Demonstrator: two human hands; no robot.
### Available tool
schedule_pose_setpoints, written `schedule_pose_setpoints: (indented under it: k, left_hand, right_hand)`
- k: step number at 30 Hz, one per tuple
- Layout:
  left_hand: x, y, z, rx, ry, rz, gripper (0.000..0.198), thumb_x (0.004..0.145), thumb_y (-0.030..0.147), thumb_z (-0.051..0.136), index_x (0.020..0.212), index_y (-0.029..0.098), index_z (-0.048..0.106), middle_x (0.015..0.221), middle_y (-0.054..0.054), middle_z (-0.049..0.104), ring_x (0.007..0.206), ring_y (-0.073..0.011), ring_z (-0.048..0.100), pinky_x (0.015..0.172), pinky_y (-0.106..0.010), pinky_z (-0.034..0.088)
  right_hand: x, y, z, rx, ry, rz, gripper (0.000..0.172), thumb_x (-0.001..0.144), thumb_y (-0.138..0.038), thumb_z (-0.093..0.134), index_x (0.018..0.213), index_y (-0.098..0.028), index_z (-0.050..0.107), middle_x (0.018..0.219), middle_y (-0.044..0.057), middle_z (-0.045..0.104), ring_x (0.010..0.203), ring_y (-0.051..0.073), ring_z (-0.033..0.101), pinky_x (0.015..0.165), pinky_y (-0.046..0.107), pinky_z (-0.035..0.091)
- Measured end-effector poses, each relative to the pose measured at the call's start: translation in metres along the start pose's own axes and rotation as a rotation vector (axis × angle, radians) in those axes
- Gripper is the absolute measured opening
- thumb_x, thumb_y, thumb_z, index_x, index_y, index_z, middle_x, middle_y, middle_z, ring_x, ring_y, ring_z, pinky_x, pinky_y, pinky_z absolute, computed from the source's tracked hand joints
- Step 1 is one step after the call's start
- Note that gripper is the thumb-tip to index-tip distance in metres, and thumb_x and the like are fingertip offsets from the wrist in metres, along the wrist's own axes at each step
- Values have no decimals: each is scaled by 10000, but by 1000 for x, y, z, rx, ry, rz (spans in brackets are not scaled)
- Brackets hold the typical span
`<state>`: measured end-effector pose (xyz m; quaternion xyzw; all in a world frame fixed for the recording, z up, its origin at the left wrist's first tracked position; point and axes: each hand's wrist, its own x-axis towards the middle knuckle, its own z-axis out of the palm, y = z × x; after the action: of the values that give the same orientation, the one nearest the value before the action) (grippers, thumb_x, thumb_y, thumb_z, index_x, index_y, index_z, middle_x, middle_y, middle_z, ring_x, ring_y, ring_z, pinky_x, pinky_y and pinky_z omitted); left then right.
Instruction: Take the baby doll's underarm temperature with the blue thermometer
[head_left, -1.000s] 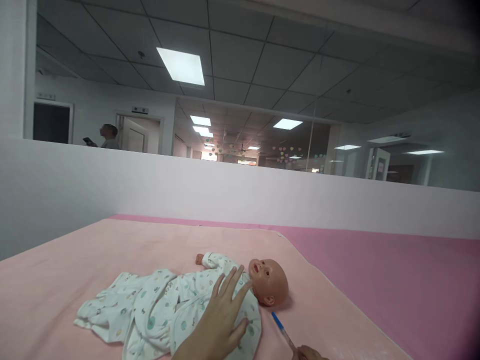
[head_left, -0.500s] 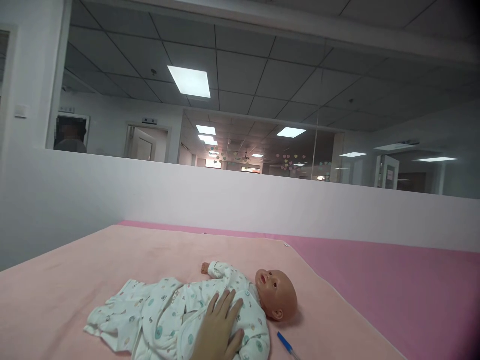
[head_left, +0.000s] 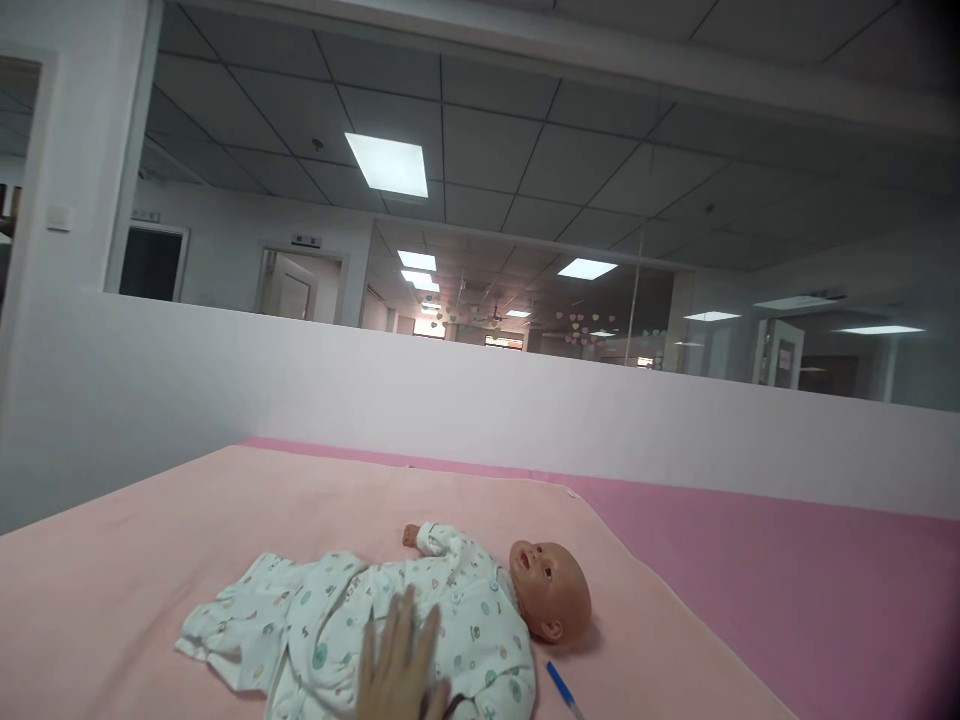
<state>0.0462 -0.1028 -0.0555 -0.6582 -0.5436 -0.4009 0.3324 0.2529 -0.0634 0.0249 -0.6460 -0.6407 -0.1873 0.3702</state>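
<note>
A baby doll lies on its back, its bald head (head_left: 553, 592) to the right. White printed clothes (head_left: 480, 640) cover its body, and one small doll hand (head_left: 410, 535) sticks out of the far sleeve. My left hand (head_left: 397, 665) is over the doll's belly, palm down, fingers stretched and slightly blurred. Whether the palm touches the cloth I cannot tell. My right hand is out of view. A thin blue-ended stick (head_left: 561, 685) rests near the doll's shoulder, partly cut off by the frame's bottom edge.
A peach blanket (head_left: 300, 490) spreads under the doll, over a pink surface (head_left: 750, 550). Behind it runs a white half wall (head_left: 465, 385) with a large window above. At the far left is a doorway (head_left: 19, 150).
My left hand has slid left and down, from the doll's chest to its belly. The person behind the glass no longer shows, and the view has shifted slightly.
</note>
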Motion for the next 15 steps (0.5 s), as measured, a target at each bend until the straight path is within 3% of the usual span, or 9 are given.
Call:
schedule_pose_setpoints:
  k: [2,6,9,12,15]
  left_hand:
    - [14,15,15,-47,71,-51,489,792,433,361,1210,205,470,1250,-76,473,1256,-315,285,956,-525,331]
    - [82,66,51,-150,118,16,499,779,438,369,1209,207,477,1173,-68,541,1214,-295,364,974,-494,356]
    - [114,93,72,-193,10,94,582,735,447,412,1275,233,393,1188,-45,532,1195,-303,387,985,-495,359]
    - [117,104,82,-201,-176,144,599,728,465,347,1311,388,238,1199,70,511,1184,-284,407,967,-512,378]
    - [112,109,82,-184,-444,225,562,726,516,274,1220,590,16,1197,215,453,1179,-262,415,905,-569,397]
  right_hand:
    - [17,-4,13,-9,12,-2,281,750,-227,405,732,-364,650,702,-2,597,713,210,586,542,310,419]
    - [22,-5,38,-38,38,54,288,749,-291,374,727,-309,661,652,32,573,690,216,586,552,302,409]
    - [18,-8,55,-39,44,105,241,708,-317,444,785,-263,665,647,66,575,709,236,581,552,312,412]
    - [16,-9,65,-45,59,152,233,686,-326,463,796,-275,662,641,64,579,717,252,576,569,342,424]
    - [15,-5,70,-49,78,181,250,703,-348,410,773,-358,650,627,32,570,746,274,577,567,372,424]
